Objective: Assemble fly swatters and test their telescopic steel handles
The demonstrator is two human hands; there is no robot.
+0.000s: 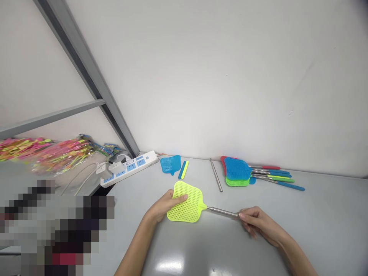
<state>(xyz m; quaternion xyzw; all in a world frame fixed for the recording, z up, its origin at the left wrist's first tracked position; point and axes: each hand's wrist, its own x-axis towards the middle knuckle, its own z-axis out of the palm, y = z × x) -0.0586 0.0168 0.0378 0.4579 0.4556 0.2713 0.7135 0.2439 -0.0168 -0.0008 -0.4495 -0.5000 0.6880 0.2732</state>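
Between the two grips lies the yellow swatter, long axis running left to right: left hand thumb-clamped on its head, right hand pinching the rod.

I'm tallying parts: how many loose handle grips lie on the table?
2: a blue grip and a yellow grip, side by side, right of the loose blue swatter head. Others may be hidden.

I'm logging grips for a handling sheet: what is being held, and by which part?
A yellow fly swatter: the left hand holds the left side of its mesh head, the right hand its metal rod.
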